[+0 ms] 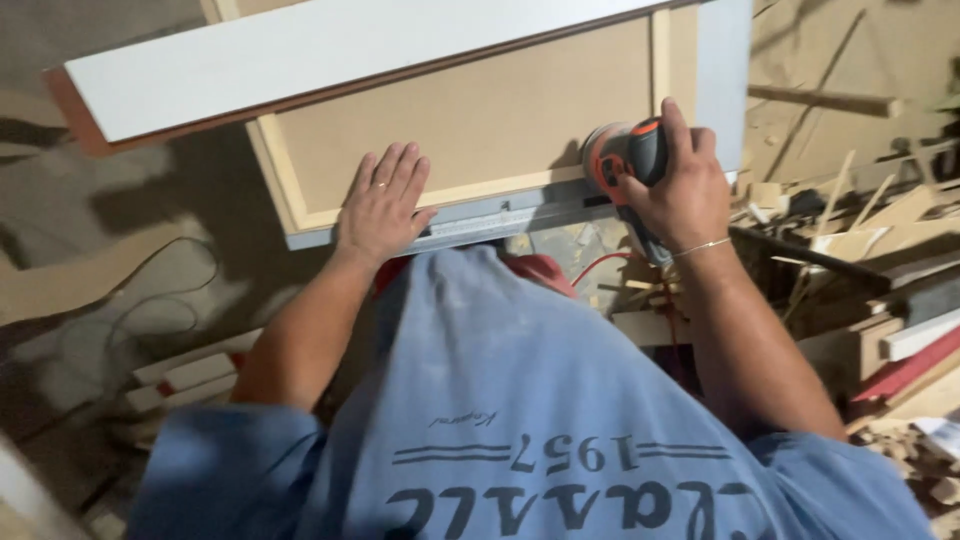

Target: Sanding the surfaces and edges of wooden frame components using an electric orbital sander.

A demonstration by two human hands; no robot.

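My right hand [682,185] grips an orange and dark grey power sander [622,158] and holds it against the near edge of a framed wooden panel [480,120]. The panel is brown board with a pale wood frame and a grey-blue edge [480,222]. My left hand [383,205] lies flat, fingers spread, on the panel's near edge to the left of the sander. A ring shows on the left hand and a thin bracelet on the right wrist.
A long white board [300,55] with a brown edge lies across the panel's far side. Wood offcuts and scrap pieces [870,250] are heaped at the right. A red cord [600,265] hangs below the sander. Dusty floor with cables [150,310] lies at the left.
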